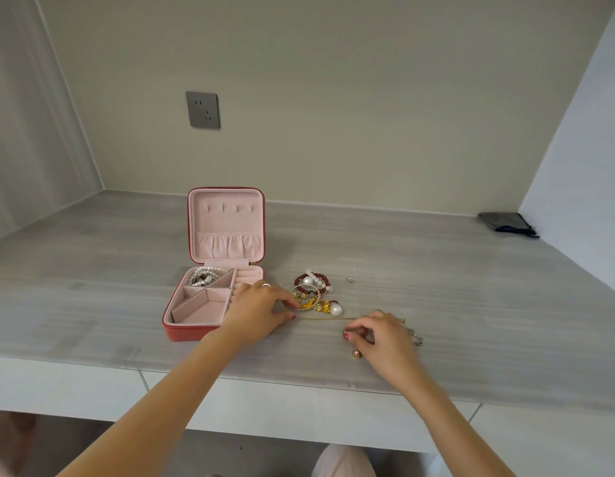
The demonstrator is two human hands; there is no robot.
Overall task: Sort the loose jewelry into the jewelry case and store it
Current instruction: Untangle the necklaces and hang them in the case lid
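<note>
Right hand (385,339) grip pinches gold chain (328,318); left hand (256,311) too — jewelry case (182,330) holds pearls (204,275).

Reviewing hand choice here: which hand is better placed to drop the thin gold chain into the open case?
Probably left. The left hand pinches the thin gold chain at its end and lies against the jewelry case; the right hand holds the far end, farther off.

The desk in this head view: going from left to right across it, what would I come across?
Red jewelry case, open, with a pearl strand inside → left hand → heap of beads and gold pieces → small gold stud → right hand → silver chain → dark pouch at the far right.
</note>
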